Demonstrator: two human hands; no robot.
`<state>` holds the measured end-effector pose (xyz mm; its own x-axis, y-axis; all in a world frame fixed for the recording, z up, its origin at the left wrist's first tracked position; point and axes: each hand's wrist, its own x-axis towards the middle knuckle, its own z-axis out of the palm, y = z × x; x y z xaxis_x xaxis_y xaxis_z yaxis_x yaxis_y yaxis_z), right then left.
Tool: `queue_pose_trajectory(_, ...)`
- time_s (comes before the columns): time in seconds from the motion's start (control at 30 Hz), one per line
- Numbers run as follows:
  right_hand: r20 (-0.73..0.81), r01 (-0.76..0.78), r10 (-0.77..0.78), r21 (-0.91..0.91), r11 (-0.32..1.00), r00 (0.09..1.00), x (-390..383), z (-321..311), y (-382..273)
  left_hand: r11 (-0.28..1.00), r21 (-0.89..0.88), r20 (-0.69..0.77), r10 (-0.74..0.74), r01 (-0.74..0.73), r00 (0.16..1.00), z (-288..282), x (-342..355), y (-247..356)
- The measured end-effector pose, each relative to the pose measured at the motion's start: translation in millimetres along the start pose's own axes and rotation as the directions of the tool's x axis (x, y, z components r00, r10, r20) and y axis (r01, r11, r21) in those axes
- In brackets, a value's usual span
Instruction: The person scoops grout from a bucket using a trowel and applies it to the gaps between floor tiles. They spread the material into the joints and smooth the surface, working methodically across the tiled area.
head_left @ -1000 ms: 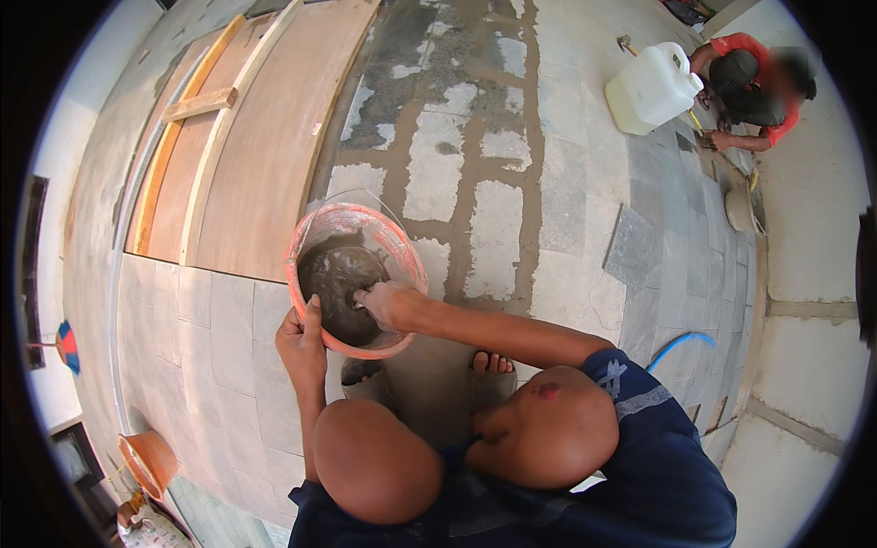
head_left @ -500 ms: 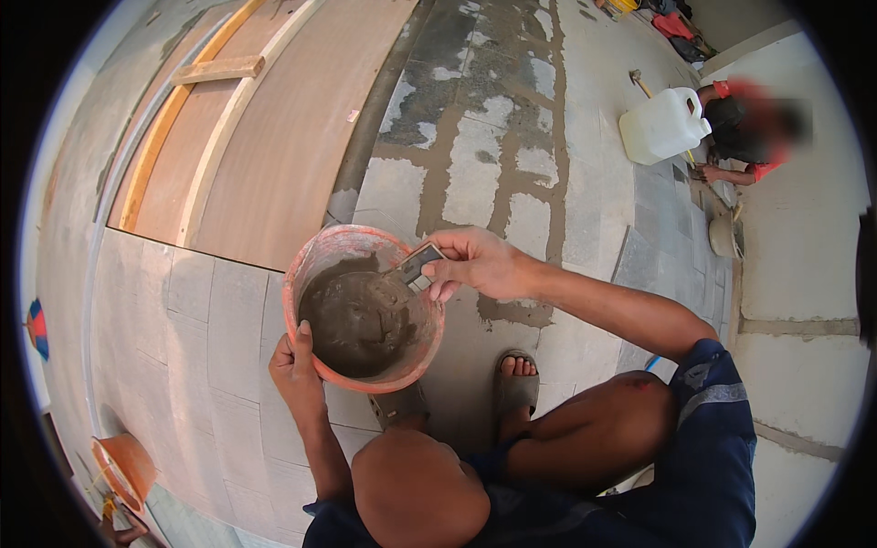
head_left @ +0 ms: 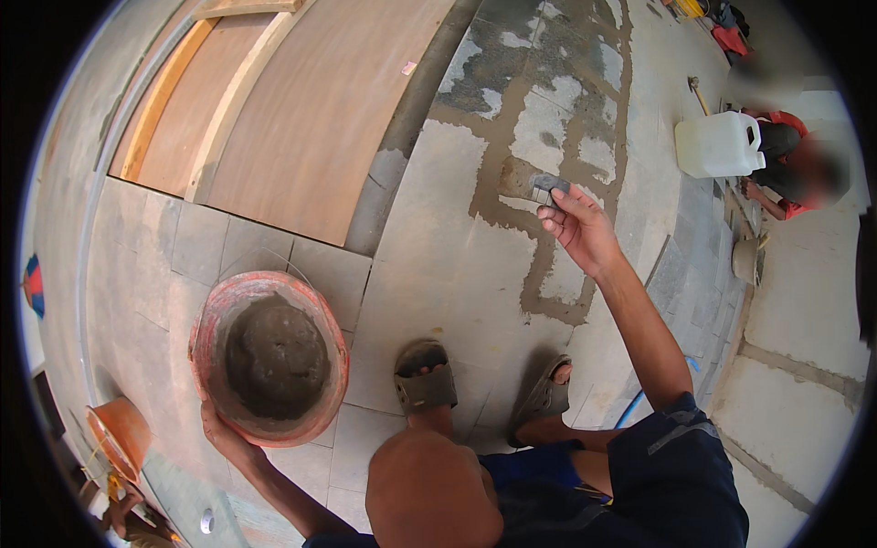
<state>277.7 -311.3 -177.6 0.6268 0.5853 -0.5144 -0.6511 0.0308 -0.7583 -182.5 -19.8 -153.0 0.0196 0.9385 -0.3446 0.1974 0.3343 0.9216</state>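
Observation:
At the lower left, my left hand point(head_left: 228, 438) grips the near side of an orange-red bucket point(head_left: 334, 361); some of its fingers are hidden by the wall. Wet grey-brown mortar point(head_left: 277, 352) fills the lower part of the bucket, and a thin wire handle leans past its far rim. Out to the right, my right hand point(head_left: 582, 228) pinches the short dark handle of a scraper point(head_left: 519, 176). Its broad, mortar-smeared blade points left, over the brown mortar bands point(head_left: 501, 137) spread along the floor tile joints. I cannot tell whether the blade touches the floor.
Wooden panels with battens point(head_left: 301, 110) cover the floor at the far left. A whitish jerrycan point(head_left: 717, 146) stands at the right beside a crouching person point(head_left: 804, 169). A tilted orange bucket point(head_left: 123, 438) is at the lower left. My sandalled feet point(head_left: 426, 379) are close to the mortar bucket.
My right hand has drawn the scraper out of the bucket and carried it right, over the mortar bands. The bucket has shifted left and nearer, with my left hand lower on its side.

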Motion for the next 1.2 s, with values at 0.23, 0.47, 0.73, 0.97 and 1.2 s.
queue_pose_trajectory(0.23, -0.144, 0.208, -0.342, -0.562, 0.801, 0.929, 1, -27, 102, 0.996, 0.077, -0.024, -0.040, 0.042, 0.999, 5, 18, 6)
queue_pose_trajectory(0.47, 0.297, 0.226, -0.410, -0.951, -0.212, 0.863, 10, -19, 148, 0.949, 0.314, -0.061, 0.038, -0.017, 0.997, 15, 22, 15)
queue_pose_trajectory(0.73, 0.062, 0.067, -0.164, -0.997, 0.029, 0.985, -7, 8, 101, 0.907, 0.418, -0.074, 0.098, -0.059, 0.992, 4, 26, 14)
queue_pose_trajectory(0.97, -0.011, 0.021, -0.508, -0.998, 0.058, 0.861, 37, -8, 95, 0.934, 0.357, -0.095, 0.060, -0.022, 0.994, 19, 19, 14)
queue_pose_trajectory(1.2, 0.057, 0.049, -0.259, -0.998, -0.036, 0.964, 35, 12, 101, 0.937, 0.350, -0.122, 0.045, 0.000, 0.991, 2, 28, 3)
